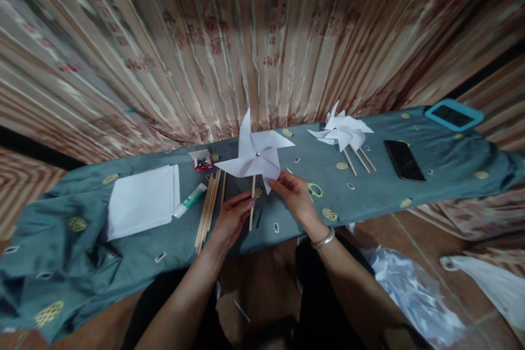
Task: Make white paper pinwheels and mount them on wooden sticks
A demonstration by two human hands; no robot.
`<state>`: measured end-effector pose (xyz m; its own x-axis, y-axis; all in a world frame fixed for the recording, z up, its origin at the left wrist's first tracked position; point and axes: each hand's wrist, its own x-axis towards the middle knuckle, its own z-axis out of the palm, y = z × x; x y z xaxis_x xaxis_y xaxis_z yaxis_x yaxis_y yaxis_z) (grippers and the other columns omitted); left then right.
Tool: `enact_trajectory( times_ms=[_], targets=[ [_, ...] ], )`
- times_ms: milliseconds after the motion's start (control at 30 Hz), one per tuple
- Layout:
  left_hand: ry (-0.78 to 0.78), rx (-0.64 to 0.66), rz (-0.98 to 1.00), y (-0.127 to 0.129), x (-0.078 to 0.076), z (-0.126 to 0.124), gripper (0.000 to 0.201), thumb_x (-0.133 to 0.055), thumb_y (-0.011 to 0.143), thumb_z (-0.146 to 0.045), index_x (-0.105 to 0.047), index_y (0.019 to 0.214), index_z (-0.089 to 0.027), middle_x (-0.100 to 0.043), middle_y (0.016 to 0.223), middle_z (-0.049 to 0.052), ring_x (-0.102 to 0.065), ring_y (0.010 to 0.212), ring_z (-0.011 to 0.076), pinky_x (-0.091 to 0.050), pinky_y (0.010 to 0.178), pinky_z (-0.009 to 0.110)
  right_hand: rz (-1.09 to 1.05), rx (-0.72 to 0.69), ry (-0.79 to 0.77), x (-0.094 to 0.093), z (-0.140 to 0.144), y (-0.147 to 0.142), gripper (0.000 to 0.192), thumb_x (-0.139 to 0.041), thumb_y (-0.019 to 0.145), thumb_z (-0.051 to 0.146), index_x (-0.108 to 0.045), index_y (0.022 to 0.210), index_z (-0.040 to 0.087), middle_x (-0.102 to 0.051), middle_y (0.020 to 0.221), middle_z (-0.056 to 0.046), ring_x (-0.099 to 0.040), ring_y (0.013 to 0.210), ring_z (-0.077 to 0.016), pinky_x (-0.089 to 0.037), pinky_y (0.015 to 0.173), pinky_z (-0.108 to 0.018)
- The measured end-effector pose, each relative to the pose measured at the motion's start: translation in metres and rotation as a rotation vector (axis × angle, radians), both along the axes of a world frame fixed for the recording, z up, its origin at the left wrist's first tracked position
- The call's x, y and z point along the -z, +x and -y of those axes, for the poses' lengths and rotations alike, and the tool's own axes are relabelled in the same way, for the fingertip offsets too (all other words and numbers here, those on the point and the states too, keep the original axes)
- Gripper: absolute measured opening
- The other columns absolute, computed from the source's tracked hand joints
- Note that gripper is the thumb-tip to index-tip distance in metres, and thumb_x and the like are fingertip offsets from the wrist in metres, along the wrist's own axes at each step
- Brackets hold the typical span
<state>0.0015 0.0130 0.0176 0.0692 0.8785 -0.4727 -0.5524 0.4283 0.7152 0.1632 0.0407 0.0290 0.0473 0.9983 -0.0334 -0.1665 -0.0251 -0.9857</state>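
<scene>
A white paper pinwheel (262, 150) with a silver pin at its centre is held upright over the middle of the cloth. My left hand (233, 217) is closed round its wooden stick, below the blades. The fingertips of my right hand (293, 191) pinch the edge of its lower right blade. Just left of my left hand lies a bundle of wooden sticks (208, 210). Behind them stands a small red box of pins (202, 161). Scissors with pale green handles (315, 190) lie to the right of my right hand, partly hidden by it.
Finished pinwheels (342, 128) lie overlapped at the back right. A black phone (404, 160) and a blue-framed tablet (453, 115) are further right. White paper sheets (141, 202) and a glue stick (191, 199) lie left. A plastic bag of scraps (414, 290) sits on the floor.
</scene>
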Motion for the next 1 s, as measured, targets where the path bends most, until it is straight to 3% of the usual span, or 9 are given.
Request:
enact_trajectory(
  times_ms=[433,1000],
  targets=[
    [0.009,0.004,-0.002,0.002,-0.003,0.001,0.039,-0.094,0.044,-0.019,-0.078,0.080,-0.014,-0.077,0.075,0.005,-0.066,0.067,0.0108,-0.050,0.070,0.022,-0.001,-0.055,-0.012,0.004,0.004,-0.009,0.039,-0.081,0.060,0.057,-0.064,0.063,0.022,-0.061,0.061,0.003,-0.053,0.059,-0.0131,-0.045,0.060,-0.027],
    [-0.006,0.006,0.024,0.002,0.002,0.002,0.040,-0.094,0.044,-0.016,-0.077,0.080,-0.013,-0.075,0.072,0.003,-0.065,0.065,0.0092,-0.050,0.070,0.021,-0.008,-0.050,0.014,0.007,0.006,-0.020,0.031,-0.081,0.062,0.050,-0.071,0.072,0.022,-0.067,0.065,0.001,-0.056,0.062,-0.0146,-0.046,0.061,-0.028]
  ],
)
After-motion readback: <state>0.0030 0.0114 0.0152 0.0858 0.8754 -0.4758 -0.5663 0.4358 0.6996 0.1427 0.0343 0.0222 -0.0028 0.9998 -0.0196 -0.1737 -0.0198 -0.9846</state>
